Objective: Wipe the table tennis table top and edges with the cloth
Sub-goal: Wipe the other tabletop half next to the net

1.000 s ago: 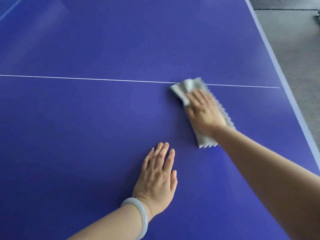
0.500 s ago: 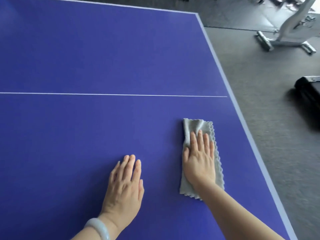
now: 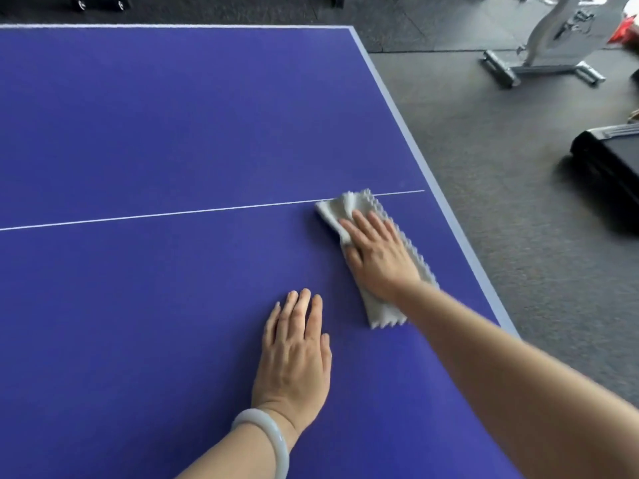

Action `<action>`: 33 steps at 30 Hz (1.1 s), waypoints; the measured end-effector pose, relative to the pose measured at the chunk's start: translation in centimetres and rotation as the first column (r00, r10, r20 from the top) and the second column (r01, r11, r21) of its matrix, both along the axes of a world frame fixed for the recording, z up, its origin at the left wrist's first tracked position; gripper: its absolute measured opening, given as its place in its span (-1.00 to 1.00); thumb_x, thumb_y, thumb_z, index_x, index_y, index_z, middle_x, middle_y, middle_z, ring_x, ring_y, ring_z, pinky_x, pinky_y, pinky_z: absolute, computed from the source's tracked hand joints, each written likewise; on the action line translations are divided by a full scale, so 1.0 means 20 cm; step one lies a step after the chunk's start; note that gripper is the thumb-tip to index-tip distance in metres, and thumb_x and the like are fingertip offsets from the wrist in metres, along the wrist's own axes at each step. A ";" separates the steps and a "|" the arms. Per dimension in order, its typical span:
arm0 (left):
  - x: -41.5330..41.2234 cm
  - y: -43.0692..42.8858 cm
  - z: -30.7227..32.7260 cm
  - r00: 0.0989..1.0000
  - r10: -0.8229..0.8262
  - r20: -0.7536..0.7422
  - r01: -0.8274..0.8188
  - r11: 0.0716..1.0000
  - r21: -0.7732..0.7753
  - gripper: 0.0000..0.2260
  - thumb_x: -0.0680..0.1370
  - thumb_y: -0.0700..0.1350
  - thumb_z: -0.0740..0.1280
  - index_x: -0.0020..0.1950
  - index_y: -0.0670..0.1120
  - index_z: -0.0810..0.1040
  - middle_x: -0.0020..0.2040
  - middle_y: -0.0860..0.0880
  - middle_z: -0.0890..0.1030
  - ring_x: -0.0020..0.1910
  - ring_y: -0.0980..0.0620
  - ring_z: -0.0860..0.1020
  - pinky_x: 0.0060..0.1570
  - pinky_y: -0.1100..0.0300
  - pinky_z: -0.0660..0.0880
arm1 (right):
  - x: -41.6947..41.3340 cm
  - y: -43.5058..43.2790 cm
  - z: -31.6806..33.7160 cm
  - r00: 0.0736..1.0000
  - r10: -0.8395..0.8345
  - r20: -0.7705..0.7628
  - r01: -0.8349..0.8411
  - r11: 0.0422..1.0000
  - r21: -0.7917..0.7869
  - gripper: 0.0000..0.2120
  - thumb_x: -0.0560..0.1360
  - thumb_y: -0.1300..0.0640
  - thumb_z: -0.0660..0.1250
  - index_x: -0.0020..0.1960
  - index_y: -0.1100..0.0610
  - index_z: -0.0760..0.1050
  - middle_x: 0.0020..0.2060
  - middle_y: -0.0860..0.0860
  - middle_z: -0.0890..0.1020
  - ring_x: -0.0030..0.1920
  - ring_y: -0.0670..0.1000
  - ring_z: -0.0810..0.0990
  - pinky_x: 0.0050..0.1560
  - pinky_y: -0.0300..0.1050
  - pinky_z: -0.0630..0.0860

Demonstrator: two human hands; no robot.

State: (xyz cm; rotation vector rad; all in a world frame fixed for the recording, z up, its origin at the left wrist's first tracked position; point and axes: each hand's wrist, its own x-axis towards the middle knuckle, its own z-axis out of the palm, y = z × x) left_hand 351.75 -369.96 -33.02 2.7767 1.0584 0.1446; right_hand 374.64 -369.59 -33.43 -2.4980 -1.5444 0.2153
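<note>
**Tabletop wipe, right side near centre line**

Blue tabletop (image 3: pixel 173 133), grey floor beyond. Right hand (image 3: pixel 378 257) presses flat, fingers straight, on cloth (image 3: pixel 383 314) touching the white line. Left hand (image 3: pixel 294 350) rests flat, fingers together. Cloth likely soft, light; palm pressure should suffice.

Table top (image 3: pixel 173 115): smooth, matt blue-violet board; pale edge band (image 3: pixel 446 209) has the same flat finish. Cloth (image 3: pixel 383 314): grey, soft napped fabric with a zigzag-cut hem, creased at its far end. Bangle (image 3: pixel 273 433), near wrist: pale, polished, glossy; stone or glass, cannot tell. Floor (image 3: pixel 501 219), right: dark grey, coarse, grainy matting. Stand (image 3: pixel 553 39), far right: silver-grey metal, satin. Black case (image 3: pixel 608 164), right: smooth, dull sheen.
</note>
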 end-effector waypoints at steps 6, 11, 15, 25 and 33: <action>0.00 0.00 -0.02 1.000 -0.002 -0.003 0.002 0.999 0.045 -0.51 0.59 -0.01 0.04 0.46 -0.14 0.43 0.45 -0.13 0.43 0.46 -0.13 0.38 0.39 -0.13 0.38 | 0.40 0.27 -0.02 0.964 -0.265 -0.017 0.265 0.964 -0.030 -0.46 0.66 -0.13 -0.04 0.62 -0.07 0.06 0.63 0.01 0.05 0.62 0.08 -0.08 0.59 0.07 -0.21; 0.00 -0.01 -0.01 1.000 -0.007 0.000 0.007 1.000 0.030 -0.50 0.60 -0.01 0.02 0.47 -0.15 0.42 0.45 -0.14 0.42 0.46 -0.13 0.37 0.41 -0.13 0.36 | 0.40 0.08 0.00 0.736 -0.677 0.009 0.672 0.729 -0.132 -0.40 0.64 -0.14 -0.10 0.64 0.00 -0.04 0.62 0.18 -0.07 0.59 0.32 -0.17 0.53 0.30 -0.31; -0.01 -0.02 -0.01 1.000 -0.004 0.019 0.003 1.000 0.024 -0.51 0.60 -0.02 0.04 0.47 -0.18 0.41 0.46 -0.17 0.42 0.46 -0.16 0.36 0.43 -0.14 0.32 | 0.14 -0.15 0.01 0.741 -0.671 0.031 0.668 0.731 -0.140 -0.40 0.64 -0.13 -0.09 0.64 -0.02 -0.09 0.62 0.18 -0.09 0.58 0.34 -0.21 0.48 0.40 -0.33; -0.05 0.01 -0.02 0.982 0.006 0.191 0.028 0.984 -0.176 -0.57 0.59 -0.14 0.31 0.46 -0.18 0.42 0.51 -0.17 0.33 0.51 -0.20 0.24 0.48 -0.11 0.14 | -0.54 -0.80 -0.03 0.788 -0.616 0.020 0.613 0.780 -0.125 -0.38 0.63 -0.16 -0.14 0.63 -0.05 -0.22 0.62 0.08 -0.22 0.59 0.17 -0.33 0.54 0.21 -0.36; -0.32 -0.55 0.04 0.943 -0.198 0.268 0.264 0.935 -0.238 -0.58 0.52 -0.32 0.34 0.39 -0.26 0.48 0.46 -0.24 0.39 0.48 -0.27 0.30 0.46 -0.17 0.23 | -1.01 -1.34 0.00 0.848 -0.519 -0.110 0.523 0.852 0.015 -0.43 0.65 -0.09 -0.20 0.63 0.02 0.03 0.62 -0.04 0.00 0.61 -0.05 -0.17 0.58 -0.05 -0.29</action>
